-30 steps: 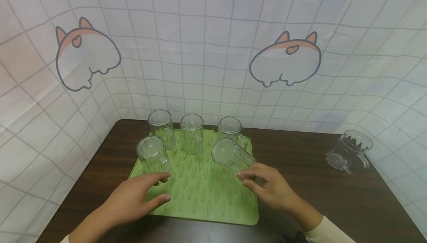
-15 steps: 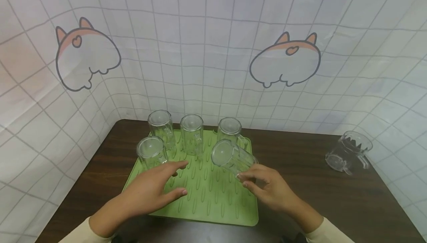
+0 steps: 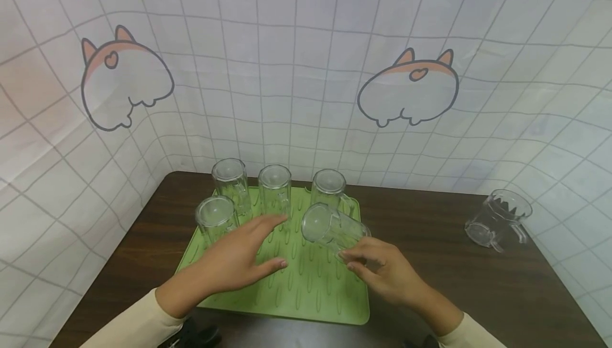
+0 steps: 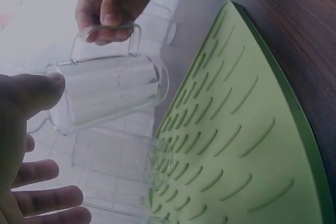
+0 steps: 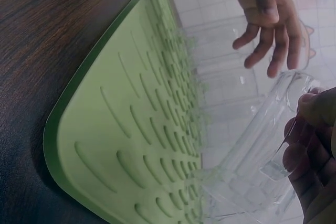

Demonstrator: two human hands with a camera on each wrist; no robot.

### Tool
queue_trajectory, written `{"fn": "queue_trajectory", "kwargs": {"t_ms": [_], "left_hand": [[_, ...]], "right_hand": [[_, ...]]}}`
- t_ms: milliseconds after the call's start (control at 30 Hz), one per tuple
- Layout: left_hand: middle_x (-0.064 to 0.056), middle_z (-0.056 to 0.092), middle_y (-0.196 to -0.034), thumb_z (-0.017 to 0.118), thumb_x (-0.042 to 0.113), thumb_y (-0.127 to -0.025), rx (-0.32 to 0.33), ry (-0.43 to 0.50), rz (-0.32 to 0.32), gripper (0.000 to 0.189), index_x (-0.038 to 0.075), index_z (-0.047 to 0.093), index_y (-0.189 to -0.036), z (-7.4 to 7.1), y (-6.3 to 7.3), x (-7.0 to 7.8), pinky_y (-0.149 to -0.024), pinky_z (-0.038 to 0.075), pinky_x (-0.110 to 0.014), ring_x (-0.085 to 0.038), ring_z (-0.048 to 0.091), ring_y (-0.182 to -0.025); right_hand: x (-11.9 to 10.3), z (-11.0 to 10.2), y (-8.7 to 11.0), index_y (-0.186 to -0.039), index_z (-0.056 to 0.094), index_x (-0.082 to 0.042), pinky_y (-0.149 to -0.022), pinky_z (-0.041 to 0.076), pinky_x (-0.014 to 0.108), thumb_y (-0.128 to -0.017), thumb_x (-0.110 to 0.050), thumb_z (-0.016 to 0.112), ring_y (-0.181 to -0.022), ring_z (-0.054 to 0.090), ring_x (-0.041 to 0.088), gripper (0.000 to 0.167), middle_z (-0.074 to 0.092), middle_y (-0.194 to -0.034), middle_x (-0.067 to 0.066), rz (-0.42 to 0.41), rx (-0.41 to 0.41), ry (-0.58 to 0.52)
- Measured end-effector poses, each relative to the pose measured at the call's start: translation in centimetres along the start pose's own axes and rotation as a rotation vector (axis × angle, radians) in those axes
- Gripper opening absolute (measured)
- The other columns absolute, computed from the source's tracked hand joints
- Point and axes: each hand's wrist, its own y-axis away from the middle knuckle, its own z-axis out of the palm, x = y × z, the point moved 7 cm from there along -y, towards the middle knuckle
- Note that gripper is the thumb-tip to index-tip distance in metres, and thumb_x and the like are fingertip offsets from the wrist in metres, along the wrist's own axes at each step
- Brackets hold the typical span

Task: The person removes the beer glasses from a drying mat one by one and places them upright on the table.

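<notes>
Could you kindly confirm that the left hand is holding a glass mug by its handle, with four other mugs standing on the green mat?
Not quite: as the head and left wrist views show, the right hand, not the left hand, holds the glass mug by its handle. Four other mugs do stand on the green mat.

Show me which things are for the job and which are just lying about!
Likely job things:
right hand, holding a glass mug
left hand
four upside-down mugs
green mat
far-right mug, maybe

Just there, probably:
brown table
wall drawings
</notes>
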Motion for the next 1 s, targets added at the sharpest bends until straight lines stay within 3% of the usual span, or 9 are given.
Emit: {"fn": "queue_trajectory", "kwargs": {"t_ms": [133, 400, 633, 1000], "left_hand": [[-0.008, 0.048, -0.153, 0.073, 0.053, -0.093, -0.005, -0.010, 0.005, 0.083, 0.015, 0.039, -0.158, 0.3, -0.8, 0.1, -0.104, 0.048, -0.051, -0.029, 0.050, -0.137], [-0.008, 0.043, -0.158, 0.072, 0.057, -0.092, -0.042, 0.028, -0.027, 0.089, 0.016, 0.034, -0.161, 1.4, -2.4, 0.0, -0.103, 0.048, -0.050, -0.028, 0.053, -0.133], [-0.008, 0.041, -0.159, 0.072, 0.057, -0.091, -0.047, 0.082, -0.028, 0.092, 0.017, 0.030, -0.162, 1.7, -3.4, 0.3, -0.099, 0.051, -0.048, -0.022, 0.060, -0.124], [-0.006, 0.045, -0.156, 0.076, 0.054, -0.089, -0.066, 0.102, -0.007, 0.093, 0.017, 0.031, -0.162, 2.0, -4.6, 0.7, -0.103, 0.048, -0.047, -0.023, 0.057, -0.128]], "right_hand": [[-0.3, -0.1, -0.2, -0.113, 0.077, -0.007, -0.063, 0.053, 0.024, -0.087, 0.005, 0.078, -0.077, 0.062, 0.010, 0.028, 0.072, -0.094, -0.001, 0.006, -0.006, -0.005], [-0.5, 0.1, -0.2, -0.110, 0.077, -0.006, -0.064, 0.052, 0.021, -0.082, 0.012, 0.078, -0.076, 0.061, 0.010, 0.033, 0.071, -0.095, -0.001, 0.012, -0.015, -0.022], [-0.7, 0.2, -0.3, -0.109, 0.078, -0.004, -0.065, 0.052, 0.022, -0.092, -0.003, 0.076, -0.077, 0.061, 0.010, 0.017, 0.071, -0.093, 0.001, -0.006, -0.021, -0.026], [-0.7, 0.3, -0.4, -0.112, 0.078, -0.006, -0.067, 0.051, 0.020, -0.099, -0.015, 0.071, -0.078, 0.062, 0.010, 0.017, 0.071, -0.093, 0.002, -0.034, -0.039, -0.021]]}}
